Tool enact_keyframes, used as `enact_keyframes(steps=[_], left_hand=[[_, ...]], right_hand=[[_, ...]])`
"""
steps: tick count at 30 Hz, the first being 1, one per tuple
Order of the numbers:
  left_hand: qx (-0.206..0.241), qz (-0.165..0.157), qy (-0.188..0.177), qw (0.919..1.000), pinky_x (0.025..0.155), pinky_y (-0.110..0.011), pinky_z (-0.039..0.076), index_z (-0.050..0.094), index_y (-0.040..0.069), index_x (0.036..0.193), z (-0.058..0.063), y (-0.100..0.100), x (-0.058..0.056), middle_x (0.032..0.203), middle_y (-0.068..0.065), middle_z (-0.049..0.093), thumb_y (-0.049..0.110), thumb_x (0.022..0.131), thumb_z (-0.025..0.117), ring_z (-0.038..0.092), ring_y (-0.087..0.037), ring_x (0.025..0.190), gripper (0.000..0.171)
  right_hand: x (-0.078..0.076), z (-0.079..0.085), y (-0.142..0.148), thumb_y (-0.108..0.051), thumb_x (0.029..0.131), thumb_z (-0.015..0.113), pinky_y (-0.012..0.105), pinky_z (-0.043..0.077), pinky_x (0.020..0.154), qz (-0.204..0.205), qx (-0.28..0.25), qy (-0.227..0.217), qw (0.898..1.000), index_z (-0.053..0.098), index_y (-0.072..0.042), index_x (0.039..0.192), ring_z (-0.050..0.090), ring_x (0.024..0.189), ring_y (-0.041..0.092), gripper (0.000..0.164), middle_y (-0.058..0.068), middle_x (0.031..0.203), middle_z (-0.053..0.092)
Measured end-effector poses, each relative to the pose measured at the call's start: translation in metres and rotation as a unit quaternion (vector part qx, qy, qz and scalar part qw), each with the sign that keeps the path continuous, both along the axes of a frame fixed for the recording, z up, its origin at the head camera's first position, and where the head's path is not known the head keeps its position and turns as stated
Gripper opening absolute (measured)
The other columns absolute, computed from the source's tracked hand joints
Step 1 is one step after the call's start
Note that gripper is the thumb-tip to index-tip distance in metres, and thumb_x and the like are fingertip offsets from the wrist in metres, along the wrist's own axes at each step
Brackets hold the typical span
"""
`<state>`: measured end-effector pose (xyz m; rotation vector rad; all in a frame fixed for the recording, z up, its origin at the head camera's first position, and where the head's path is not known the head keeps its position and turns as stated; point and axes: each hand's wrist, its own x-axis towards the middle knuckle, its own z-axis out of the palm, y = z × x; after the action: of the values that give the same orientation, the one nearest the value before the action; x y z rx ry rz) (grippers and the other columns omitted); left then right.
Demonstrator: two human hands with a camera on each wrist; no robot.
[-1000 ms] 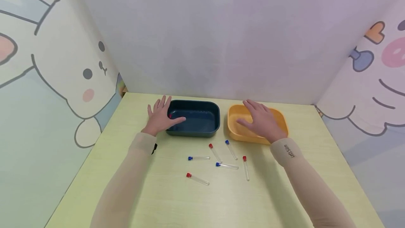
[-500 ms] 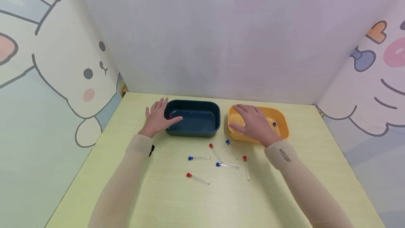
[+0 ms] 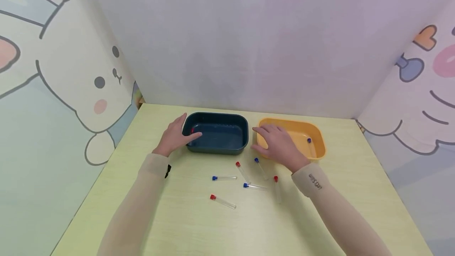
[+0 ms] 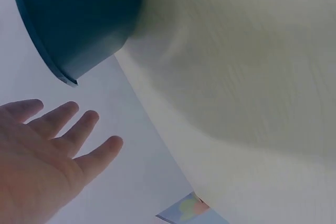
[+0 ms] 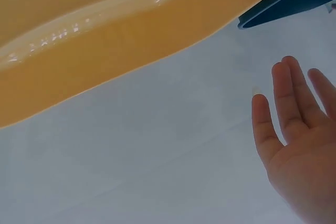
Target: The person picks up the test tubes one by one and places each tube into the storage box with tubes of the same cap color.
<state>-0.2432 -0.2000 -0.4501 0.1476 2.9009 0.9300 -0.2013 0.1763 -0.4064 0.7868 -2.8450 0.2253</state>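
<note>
My left hand, fingers spread, hovers at the left end of the dark blue tub; its thumb overlaps the tub's inside in the head view. A red-capped tube lies in that tub, partly hidden. My right hand hangs over the left side of the yellow tub with relaxed fingers and nothing in them. Inside the yellow tub lies a blue-capped tube. Both wrist views show bare palms, the left hand beside the blue tub and the right hand beside the yellow one.
Several clear tubes lie in front of the tubs on the pale table. Some have blue caps, like this blue-capped tube; others have red caps, like this red-capped tube. A plain wall stands behind the table.
My right hand has moved left across the yellow tub, bringing the blue-capped tube inside it into view. My left hand has drifted slightly left and down.
</note>
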Motion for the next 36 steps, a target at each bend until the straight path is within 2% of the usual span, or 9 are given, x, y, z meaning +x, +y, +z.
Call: enact_keyframes(steps=[5, 8, 13, 18, 24, 28, 36], left_hand=[[0.021, -0.003, -0.019, 0.9996, 0.123, -0.064, 0.028, 0.009, 0.013, 0.168, -0.002, -0.003, 0.001, 0.172, -0.021, 0.017, 0.066, 0.091, 0.067, 0.023, -0.043, 0.158, 0.110], [0.029, -0.001, -0.027, 0.9992, 0.120, -0.064, 0.033, 0.010, 0.013, 0.167, -0.004, -0.006, 0.003, 0.171, -0.023, 0.019, 0.065, 0.093, 0.065, 0.031, -0.044, 0.154, 0.106], [0.056, 0.007, -0.033, 0.9979, 0.113, -0.061, 0.043, 0.015, 0.014, 0.167, -0.008, -0.011, 0.004, 0.170, -0.020, 0.026, 0.060, 0.095, 0.065, 0.046, -0.042, 0.145, 0.099], [0.076, 0.010, -0.040, 0.9963, 0.110, -0.059, 0.047, 0.017, 0.014, 0.167, -0.013, -0.013, 0.003, 0.169, -0.018, 0.028, 0.057, 0.097, 0.065, 0.050, -0.041, 0.141, 0.095], [0.098, 0.008, -0.044, 0.9942, 0.110, -0.059, 0.047, 0.021, 0.017, 0.166, -0.019, -0.019, 0.003, 0.165, -0.019, 0.037, 0.055, 0.098, 0.064, 0.051, -0.041, 0.139, 0.088], [0.104, 0.005, -0.051, 0.9933, 0.110, -0.058, 0.047, 0.025, 0.017, 0.165, -0.021, -0.021, 0.003, 0.166, -0.019, 0.036, 0.056, 0.098, 0.063, 0.051, -0.041, 0.140, 0.087], [0.115, 0.000, -0.054, 0.9919, 0.108, -0.057, 0.049, 0.029, 0.018, 0.164, -0.021, -0.023, 0.003, 0.166, -0.019, 0.036, 0.055, 0.097, 0.065, 0.052, -0.040, 0.139, 0.085]], right_hand=[[0.005, -0.004, -0.006, -0.049, 0.092, 0.075, 0.051, 0.051, 0.106, 0.008, 0.004, -0.005, 1.000, 0.065, -0.013, 0.136, 0.063, 0.121, 0.030, 0.057, 0.011, 0.130, 0.069], [0.010, -0.006, -0.011, -0.046, 0.092, 0.077, 0.049, 0.055, 0.099, 0.023, -0.004, -0.007, 1.000, 0.069, -0.012, 0.130, 0.066, 0.115, 0.028, 0.051, 0.009, 0.124, 0.072], [0.016, -0.011, -0.019, -0.041, 0.091, 0.078, 0.044, 0.058, 0.087, 0.046, -0.006, -0.011, 0.999, 0.073, -0.012, 0.120, 0.068, 0.092, 0.021, 0.041, 0.006, 0.106, 0.076], [0.019, -0.016, -0.025, -0.036, 0.092, 0.078, 0.032, 0.057, 0.072, 0.053, 0.005, -0.040, 0.998, 0.076, -0.013, 0.114, 0.064, 0.073, 0.011, 0.031, 0.000, 0.089, 0.075], [0.022, -0.025, -0.030, -0.032, 0.092, 0.079, 0.026, 0.051, 0.060, 0.064, 0.008, -0.064, 0.996, 0.078, -0.012, 0.108, 0.060, 0.065, 0.008, 0.026, -0.004, 0.081, 0.071], [0.023, -0.032, -0.033, -0.032, 0.092, 0.078, 0.025, 0.047, 0.058, 0.061, 0.018, -0.086, 0.994, 0.078, -0.013, 0.108, 0.055, 0.062, 0.007, 0.025, -0.006, 0.077, 0.068], [0.021, -0.046, -0.038, -0.031, 0.093, 0.077, 0.025, 0.049, 0.061, 0.039, 0.026, -0.130, 0.990, 0.078, -0.014, 0.109, 0.054, 0.065, 0.006, 0.023, -0.006, 0.078, 0.069]])
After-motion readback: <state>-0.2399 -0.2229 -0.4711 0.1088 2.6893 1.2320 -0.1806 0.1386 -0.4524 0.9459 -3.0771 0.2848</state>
